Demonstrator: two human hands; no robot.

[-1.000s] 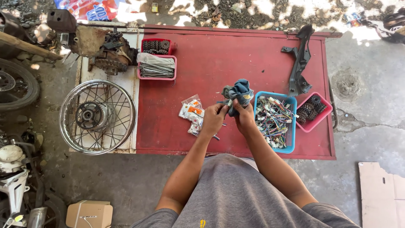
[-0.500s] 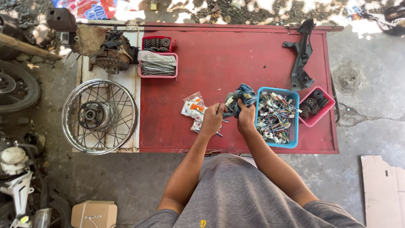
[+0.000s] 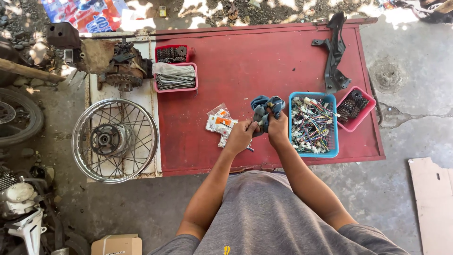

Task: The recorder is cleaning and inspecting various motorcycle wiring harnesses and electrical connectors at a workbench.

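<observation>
Two bare hands are meeting over a large flat red metal tabletop (image 3: 264, 61). Beyond the left fingers a spoked silver wheel rim (image 3: 114, 140) is lying on a pale board. Just past the right fingers a blue rectangular plastic basket of coloured wire connectors (image 3: 312, 123) is sitting, and beyond it a smaller pink plastic tray of dark metal parts (image 3: 355, 107). Far ahead of the fingers a pink tray of thin metal spokes (image 3: 174, 77) is resting. A crumpled blue-grey cloth rag (image 3: 265, 109) is bunching between and above the fingertips. The right hand (image 3: 277, 129) is closing its fingers around the rag. The left hand (image 3: 241, 135) is curling shut and pinching the rag's near edge. Small clear packets with orange labels (image 3: 218, 123) are lying just beside the left fingers.
</observation>
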